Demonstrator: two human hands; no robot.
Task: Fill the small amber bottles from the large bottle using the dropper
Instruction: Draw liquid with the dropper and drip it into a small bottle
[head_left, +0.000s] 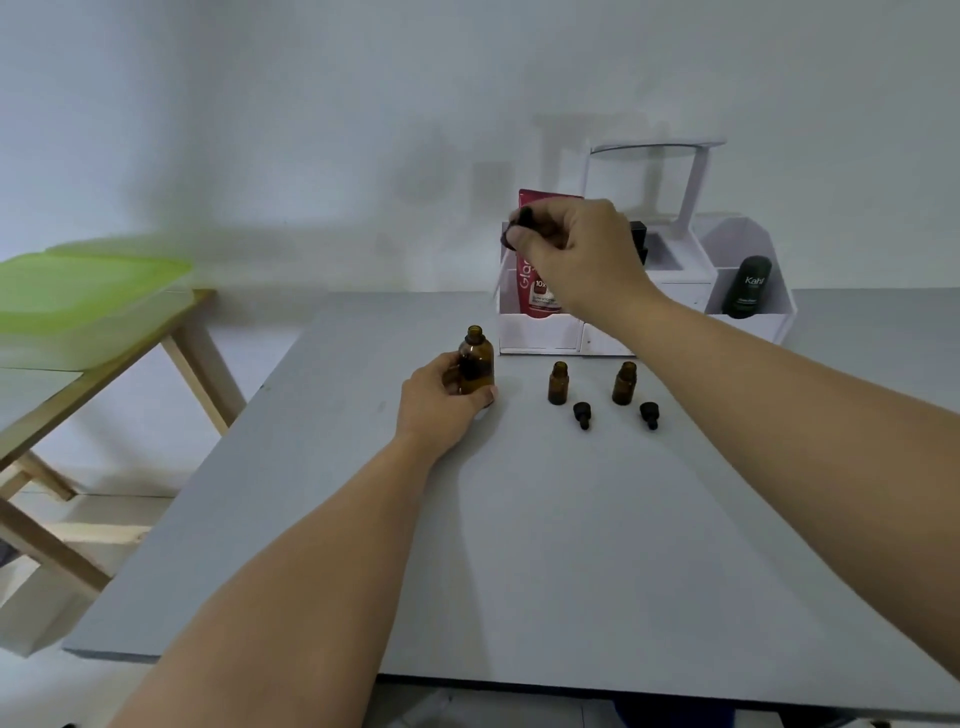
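We grip the open large amber bottle (475, 366) at 11 o'clock on the desk (519, 545) with our left hand (441, 402); our right hand (576, 254) pinches the dropper (519, 223) aloft. Both small amber bottles (558, 383) stand uncapped at 12 o'clock, apparently unfilled

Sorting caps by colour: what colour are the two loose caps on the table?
Black, both caps, seen in the head view.
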